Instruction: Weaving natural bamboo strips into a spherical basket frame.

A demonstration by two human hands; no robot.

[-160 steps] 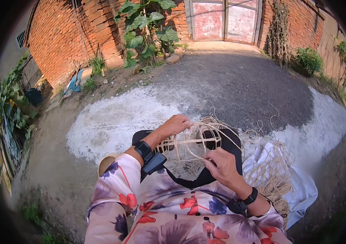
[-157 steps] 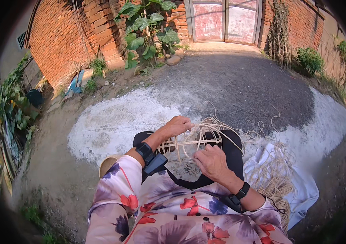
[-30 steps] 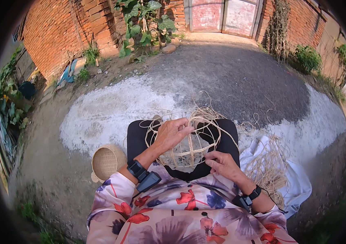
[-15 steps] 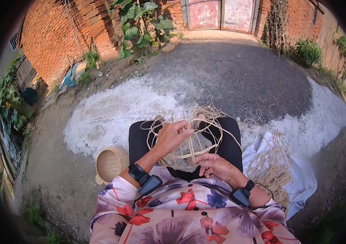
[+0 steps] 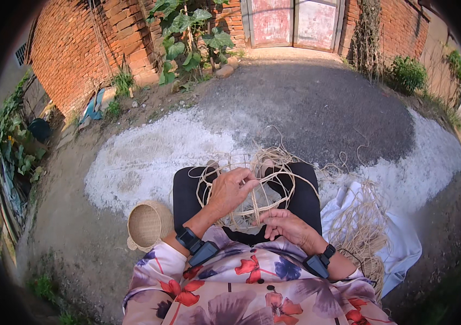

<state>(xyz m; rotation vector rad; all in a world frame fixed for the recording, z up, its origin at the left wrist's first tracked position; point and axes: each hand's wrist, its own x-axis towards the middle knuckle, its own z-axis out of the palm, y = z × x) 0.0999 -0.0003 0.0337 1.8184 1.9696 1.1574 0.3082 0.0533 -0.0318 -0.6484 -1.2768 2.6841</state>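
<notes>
A loose open mesh of pale twisted cord (image 5: 277, 161) sits over my lap between my knees, with loops hanging around it. My left hand (image 5: 229, 192) is closed at its upper middle, thumb and forefinger pinching a strand. Lower and to the right, my right hand (image 5: 290, 225) has its fingertips closed on the near edge of the cord, where several strands cross. The palm sides of both hands are partly hidden.
A small round woven basket (image 5: 147, 226) stands on the ground at my left. At my right, a heap of loose cord (image 5: 361, 230) lies on a white cloth (image 5: 402, 244). Single strands trail over the pavement (image 5: 322, 108). Farther off are a brick wall (image 5: 73, 59) and a double door (image 5: 271, 24).
My left hand has shifted slightly down and to the right, its fingers drawn closer together over the cord. My right hand stays nearly in place at the near edge.
</notes>
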